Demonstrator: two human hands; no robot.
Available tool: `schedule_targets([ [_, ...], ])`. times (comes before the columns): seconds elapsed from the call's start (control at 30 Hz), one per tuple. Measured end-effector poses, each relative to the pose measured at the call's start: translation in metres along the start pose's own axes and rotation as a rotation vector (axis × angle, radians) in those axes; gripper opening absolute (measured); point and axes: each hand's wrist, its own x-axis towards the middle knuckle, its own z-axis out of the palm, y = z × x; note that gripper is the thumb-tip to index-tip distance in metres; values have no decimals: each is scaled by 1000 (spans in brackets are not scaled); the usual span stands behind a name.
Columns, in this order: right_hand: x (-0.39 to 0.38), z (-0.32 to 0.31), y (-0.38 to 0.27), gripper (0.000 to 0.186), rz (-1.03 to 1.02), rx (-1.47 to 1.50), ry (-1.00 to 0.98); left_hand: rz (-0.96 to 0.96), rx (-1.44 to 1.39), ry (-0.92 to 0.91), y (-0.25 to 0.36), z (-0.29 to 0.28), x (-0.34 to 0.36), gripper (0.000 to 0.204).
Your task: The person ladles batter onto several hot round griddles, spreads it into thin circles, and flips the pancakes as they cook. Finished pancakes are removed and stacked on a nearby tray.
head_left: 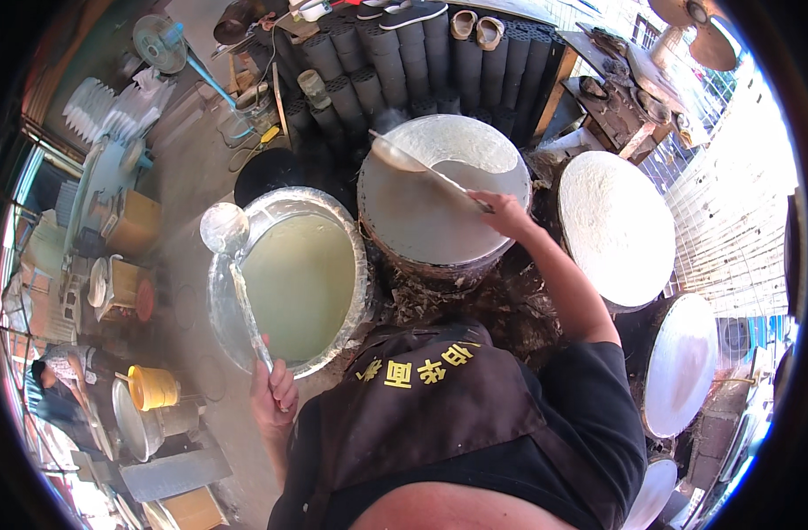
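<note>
My left hand [274, 390] is closed round the handle of a metal ladle [225, 228]. Its round, pale-smeared bowl hangs over the left rim of a big metal pot [360, 265]. Pale greenish-white liquid [300, 287] fills much of that pot. My right hand [503, 215] grips a long-handled spreader [448, 182], tilted across a round griddle [422, 225] in front of me. The spreader's pale, broad far end is by the griddle's left side. A whitish crescent of batter [461, 141] coats the griddle's far part; the nearer part looks grey and hazy.
Round white-coated griddles [616, 230] [680, 367] line my right side. Stacked black coal briquettes [410, 53] stand behind, with shoes [413, 15] on top. At left are a blue fan [159, 44], a yellow bucket [153, 388] and another person [68, 375].
</note>
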Motion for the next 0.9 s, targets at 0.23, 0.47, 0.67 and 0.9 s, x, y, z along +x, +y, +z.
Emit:
schedule_targets([
  [0.23, 32, -18, 42, 50, 49, -214, 187, 50, -8, 1, -8, 9, -5, 44],
  [0.47, 7, -53, 51, 43, -81, -66, 14, 93, 83, 24, -13, 6, -17, 45],
  [0.67, 49, -29, 31, 35, -21, -224, 115, 34, 47, 126, -13, 20, -13, 46],
  [0.9, 29, -52, 60, 37, -105, -89, 28, 46, 142, 65, -21, 16, -22, 45],
])
